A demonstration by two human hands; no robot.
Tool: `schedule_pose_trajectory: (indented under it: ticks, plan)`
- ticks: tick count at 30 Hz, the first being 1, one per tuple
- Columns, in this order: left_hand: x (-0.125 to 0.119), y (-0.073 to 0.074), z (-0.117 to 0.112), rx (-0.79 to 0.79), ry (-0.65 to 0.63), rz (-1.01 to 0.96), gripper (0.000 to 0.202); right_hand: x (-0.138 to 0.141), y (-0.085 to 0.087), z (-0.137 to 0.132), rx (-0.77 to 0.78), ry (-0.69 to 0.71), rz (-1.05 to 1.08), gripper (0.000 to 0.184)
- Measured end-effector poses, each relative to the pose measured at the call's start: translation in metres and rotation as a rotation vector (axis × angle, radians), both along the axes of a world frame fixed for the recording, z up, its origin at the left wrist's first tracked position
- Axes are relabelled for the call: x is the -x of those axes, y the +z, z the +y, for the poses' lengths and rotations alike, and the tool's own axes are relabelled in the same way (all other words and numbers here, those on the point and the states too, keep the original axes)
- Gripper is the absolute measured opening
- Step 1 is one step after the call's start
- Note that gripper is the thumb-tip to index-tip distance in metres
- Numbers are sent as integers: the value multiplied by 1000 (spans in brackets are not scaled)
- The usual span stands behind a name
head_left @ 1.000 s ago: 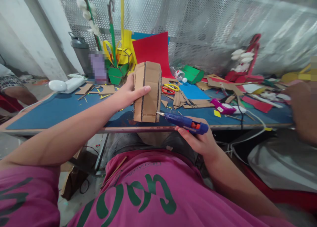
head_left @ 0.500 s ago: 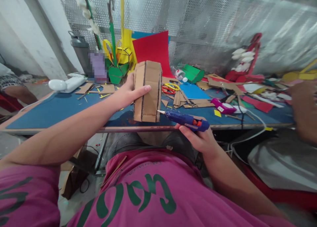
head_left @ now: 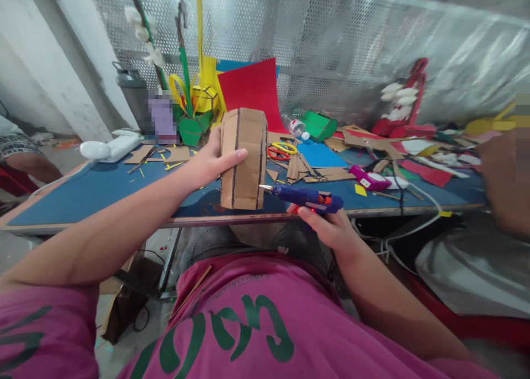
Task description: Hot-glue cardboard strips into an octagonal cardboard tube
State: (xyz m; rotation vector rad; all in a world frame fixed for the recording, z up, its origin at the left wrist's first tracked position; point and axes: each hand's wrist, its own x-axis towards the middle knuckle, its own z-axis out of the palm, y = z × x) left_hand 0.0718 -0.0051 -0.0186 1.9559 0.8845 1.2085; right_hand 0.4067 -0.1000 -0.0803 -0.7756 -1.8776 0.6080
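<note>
A many-sided cardboard box [head_left: 247,169] with dark seams stands over the front of the blue table, gripped by my left hand [head_left: 219,155]. My left thumb lies across its near face; the other fingers are hidden behind it. In my right hand [head_left: 327,222] is a blue hot glue gun [head_left: 306,196], pointing left. Its metal nozzle is at the right seam of the box, near the lower end; whether it touches I cannot tell. A red light shows by the gun's trigger.
Red-and-yellow scissors [head_left: 284,149], cardboard scraps [head_left: 298,166] and a purple-and-white tool [head_left: 370,179] lie behind the gun. A plastic bottle [head_left: 297,127] rests by a green paper piece [head_left: 318,125]. A white lamp-like device [head_left: 111,149] is left. Another person's arm [head_left: 503,175] is at right.
The view has shifted slightly, so the box and table sit a little lower. Both hands keep their holds, and the nozzle stays by the lower right seam. A red glow now shows under the gun.
</note>
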Motion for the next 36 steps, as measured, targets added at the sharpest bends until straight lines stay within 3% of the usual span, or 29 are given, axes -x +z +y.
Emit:
schedule_pose_trajectory:
  ticks: [8, 26, 36]
  plan:
    - [1, 1, -2, -53, -31, 41, 124, 5, 8, 18, 64, -14, 81, 54]
    - [3, 0, -1, -71, -45, 51, 127, 4, 31, 40, 76, -24, 119, 63]
    - [7, -7, 10, -98, -76, 49, 122, -1, 24, 40, 63, -33, 91, 60]
